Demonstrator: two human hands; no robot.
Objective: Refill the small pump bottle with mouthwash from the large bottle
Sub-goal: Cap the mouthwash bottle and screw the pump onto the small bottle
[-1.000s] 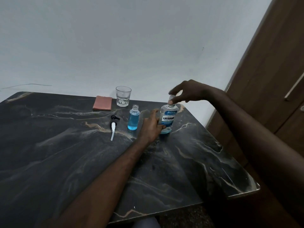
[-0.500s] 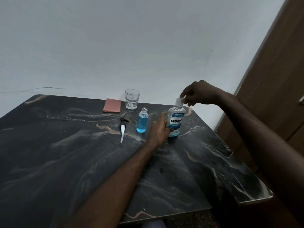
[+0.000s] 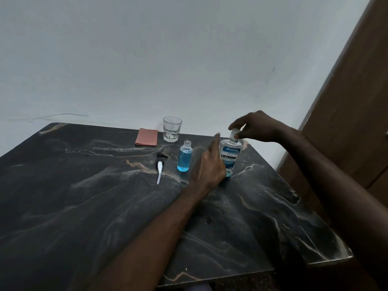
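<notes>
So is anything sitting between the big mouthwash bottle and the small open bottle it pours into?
Only the left hand, steadying the Listerine bottle on the side facing the small bottle. Nothing else stands between them.

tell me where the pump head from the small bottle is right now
In the head view the pump head lies flat on the dark marble table, just left of the open small bottle and in front of the folded pink cloth.

Left hand (image 3: 207,169) hides large bottle (image 3: 230,156) lower left; right hand fingers (image 3: 238,134) partly cover cap (image 3: 234,132).
</notes>
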